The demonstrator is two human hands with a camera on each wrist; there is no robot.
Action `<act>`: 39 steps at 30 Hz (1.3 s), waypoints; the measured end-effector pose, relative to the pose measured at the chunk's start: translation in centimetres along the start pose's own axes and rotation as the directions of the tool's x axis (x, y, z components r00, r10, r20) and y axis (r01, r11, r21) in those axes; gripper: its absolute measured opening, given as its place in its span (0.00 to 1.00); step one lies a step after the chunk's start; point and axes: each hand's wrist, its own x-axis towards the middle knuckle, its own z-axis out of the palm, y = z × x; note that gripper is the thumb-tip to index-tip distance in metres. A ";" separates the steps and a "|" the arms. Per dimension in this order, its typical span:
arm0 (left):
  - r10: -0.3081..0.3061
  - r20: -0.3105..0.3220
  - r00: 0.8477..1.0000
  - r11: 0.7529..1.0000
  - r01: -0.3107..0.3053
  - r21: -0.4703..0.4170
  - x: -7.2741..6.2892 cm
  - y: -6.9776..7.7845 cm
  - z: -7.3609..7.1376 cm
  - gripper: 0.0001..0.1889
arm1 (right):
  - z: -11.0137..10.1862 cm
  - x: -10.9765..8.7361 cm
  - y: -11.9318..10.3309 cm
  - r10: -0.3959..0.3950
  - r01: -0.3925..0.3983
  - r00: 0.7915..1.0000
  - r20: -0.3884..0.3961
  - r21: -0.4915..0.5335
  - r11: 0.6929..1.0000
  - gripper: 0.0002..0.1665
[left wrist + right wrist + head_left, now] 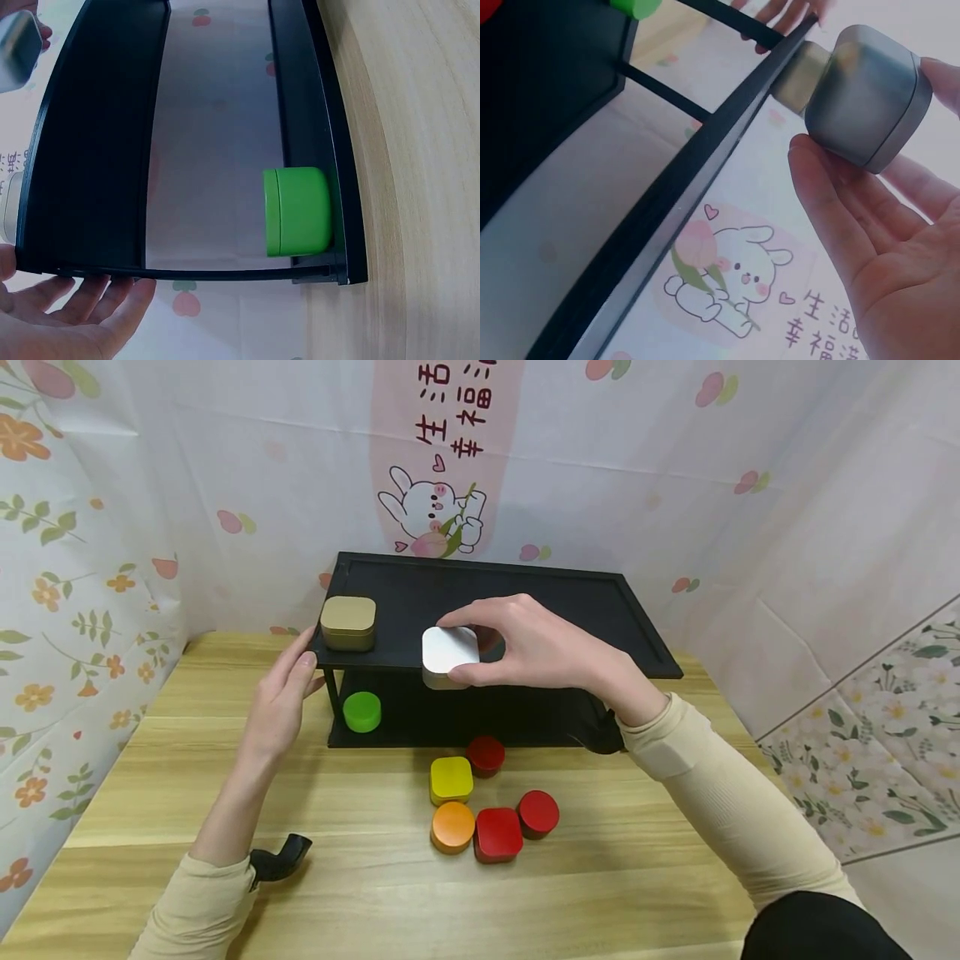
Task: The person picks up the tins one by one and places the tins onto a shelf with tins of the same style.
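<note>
A black two-tier shelf [525,610] stands against the patterned curtain. My right hand [525,643] pinches a silver-white rounded-square tin [450,649] between thumb and fingers, above the front edge of the top tier. In the right wrist view the same tin [862,97] shows its smooth metal bottom and side. My left hand [281,693] touches the left end of the top tier, fingers along its edge. A gold square tin [348,623] rests on that tier's left end. Below it, a green round tin [362,712] sits on the lower tier.
In front of the shelf, on the wooden table [360,893], stand a yellow square tin [452,779], an orange round tin [453,827], a red square tin [498,835] and two red round tins [538,813]. Patterned curtains enclose the back and sides.
</note>
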 end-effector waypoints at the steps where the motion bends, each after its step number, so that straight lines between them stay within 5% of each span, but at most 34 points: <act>1: -0.002 0.001 1.000 1.000 0.002 0.001 0.0 0.0 0.0 0.29 | 0.0 0.2 0.0 0.000 0.000 1.000 0.001 0.001 1.000 0.31; 39: 0.002 0.005 1.000 1.000 -0.002 0.000 0.0 0.0 0.0 0.30 | -0.2 4.2 3.7 0.100 -0.101 0.994 0.040 0.021 0.995 0.32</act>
